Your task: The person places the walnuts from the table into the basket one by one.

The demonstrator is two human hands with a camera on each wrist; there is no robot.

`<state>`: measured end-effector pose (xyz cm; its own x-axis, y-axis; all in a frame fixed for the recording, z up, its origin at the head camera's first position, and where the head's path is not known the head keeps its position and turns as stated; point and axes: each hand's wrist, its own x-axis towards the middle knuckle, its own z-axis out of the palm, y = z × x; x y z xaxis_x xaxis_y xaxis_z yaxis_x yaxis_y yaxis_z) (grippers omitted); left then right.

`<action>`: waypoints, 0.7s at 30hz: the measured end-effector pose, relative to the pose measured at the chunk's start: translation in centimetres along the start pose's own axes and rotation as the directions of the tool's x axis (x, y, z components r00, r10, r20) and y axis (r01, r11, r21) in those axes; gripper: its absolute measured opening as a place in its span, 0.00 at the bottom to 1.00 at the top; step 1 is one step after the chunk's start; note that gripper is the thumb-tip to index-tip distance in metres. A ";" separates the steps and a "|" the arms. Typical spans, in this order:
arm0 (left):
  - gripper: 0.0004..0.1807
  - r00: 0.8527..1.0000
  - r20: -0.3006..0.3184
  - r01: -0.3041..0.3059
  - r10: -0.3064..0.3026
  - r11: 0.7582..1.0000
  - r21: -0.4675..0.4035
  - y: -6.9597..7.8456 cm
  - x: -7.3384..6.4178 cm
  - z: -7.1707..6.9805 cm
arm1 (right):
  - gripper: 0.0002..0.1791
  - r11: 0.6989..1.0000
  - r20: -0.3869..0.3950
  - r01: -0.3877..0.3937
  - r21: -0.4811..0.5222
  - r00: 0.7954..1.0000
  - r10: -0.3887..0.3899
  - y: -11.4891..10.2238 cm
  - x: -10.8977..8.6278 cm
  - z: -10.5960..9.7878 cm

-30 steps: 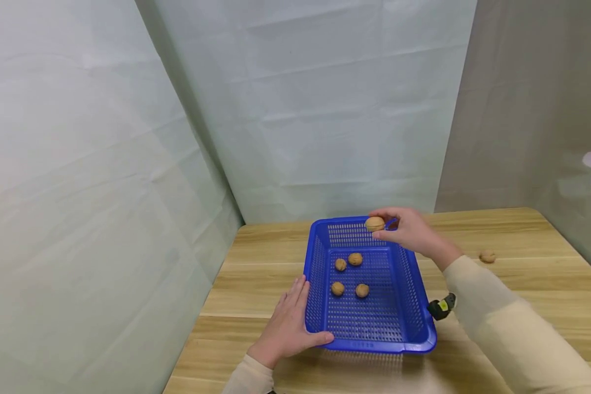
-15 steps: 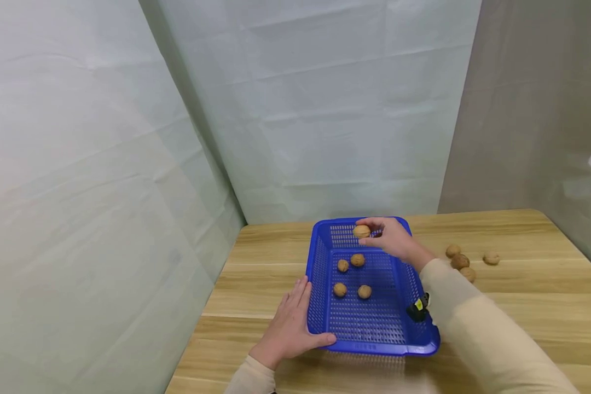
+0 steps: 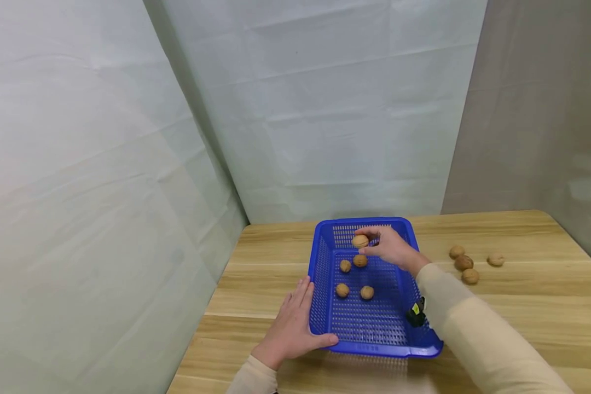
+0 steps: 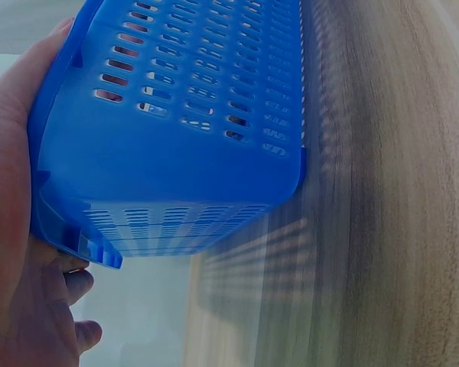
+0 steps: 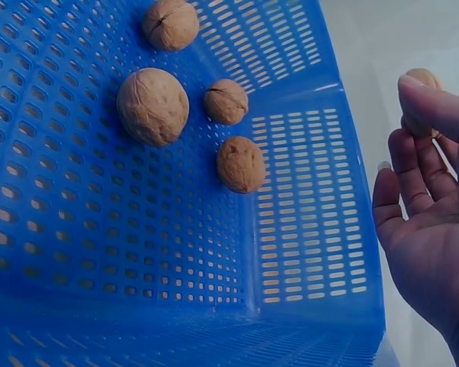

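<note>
A blue perforated plastic basket (image 3: pixel 374 348) stands on the wooden table, several walnuts (image 3: pixel 366 293) lying apart on its floor. Over its far part, my right hand (image 3: pixel 391 249) pinches another walnut (image 3: pixel 360 241) between thumb and fingers, above the ones lying inside. The right wrist view shows this held walnut (image 5: pixel 422 103) at the fingertips, partly covered by the thumb. At the basket's near left corner rests my left hand (image 3: pixel 290 328), fingers stretched along the left side and thumb laid on the front rim. From the left wrist, the basket's outer wall (image 4: pixel 176 164) fills much of the view.
To the right of the basket, several more walnuts (image 3: pixel 464 263) lie on the table (image 3: pixel 532 306), one of them (image 3: pixel 496 260) apart from the rest. Pale cloth hangings (image 3: pixel 335 120) rise behind the table and on its left. A black wrist camera (image 3: pixel 416 313) sits at the right forearm.
My right hand has moved left and nearer from the far right rim, lowering the walnut over the basket's inside. Walnuts on the table that the arm hid now show. The left hand stays put.
</note>
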<state>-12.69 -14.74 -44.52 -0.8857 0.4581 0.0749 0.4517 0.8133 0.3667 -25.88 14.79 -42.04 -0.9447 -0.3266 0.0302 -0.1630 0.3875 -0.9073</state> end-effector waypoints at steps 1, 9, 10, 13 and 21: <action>0.68 1.000 0.000 -0.001 0.001 1.000 0.001 0.0 0.0 0.0 | 0.26 1.000 0.001 0.004 -0.004 1.000 -0.004 0.0 0.0 0.0; 0.69 1.000 -0.001 0.002 -0.002 1.000 0.010 -0.3 0.2 0.0 | 0.25 0.999 -0.002 0.039 0.006 0.999 -0.039 0.3 0.4 0.1; 0.69 1.000 0.000 0.003 -0.003 1.000 0.008 -0.3 0.2 0.1 | 0.25 0.999 -0.003 0.043 0.009 0.999 -0.043 0.3 0.4 0.1; 0.68 1.000 0.007 0.007 -0.007 1.000 0.003 -0.4 0.1 0.1 | 0.25 0.999 -0.007 0.046 0.009 0.999 -0.046 0.2 0.3 0.1; 0.67 1.000 -0.001 0.001 -0.001 1.000 -0.007 -0.2 0.1 0.2 | 0.24 0.998 -0.073 0.062 0.026 0.996 -0.060 -1.5 -0.5 -1.7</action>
<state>-12.80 -14.80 -44.73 -0.8862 0.4570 0.0759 0.4503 0.8112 0.3730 -25.64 15.80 -39.95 -0.9515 -0.2854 0.1149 -0.2137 0.3445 -0.9141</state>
